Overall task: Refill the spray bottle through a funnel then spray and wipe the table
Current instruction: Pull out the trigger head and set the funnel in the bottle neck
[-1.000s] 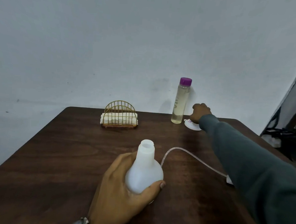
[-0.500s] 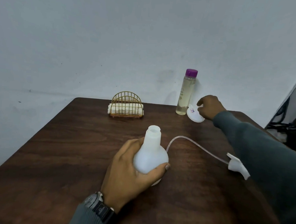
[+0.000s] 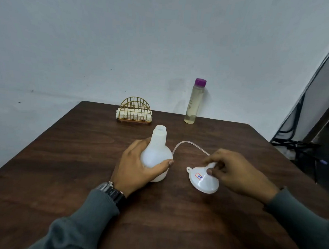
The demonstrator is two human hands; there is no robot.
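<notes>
I have the left hand point(image 3: 136, 170) wrapped around the round belly of the white translucent plastic spray bottle point(image 3: 156, 152). The bottle stands upright on the dark brown wooden table point(image 3: 63, 157) with its neck open and uncapped. The right hand point(image 3: 235, 172) pinches the narrow spout of the small white plastic funnel point(image 3: 204, 180) between thumb and fingers. The funnel hangs just right of the left thumb, wide mouth tilted down toward me; I cannot tell whether its rim touches the table. 1 thin clear tube point(image 3: 189, 143) arcs between the 2 hands on their far side. Beyond the left hand stands a gold wire napkin holder point(image 3: 134, 111). Beyond the gap between the hands stands a tall clear bottle with a purple cap point(image 3: 195, 103), holding pale yellow liquid.
</notes>
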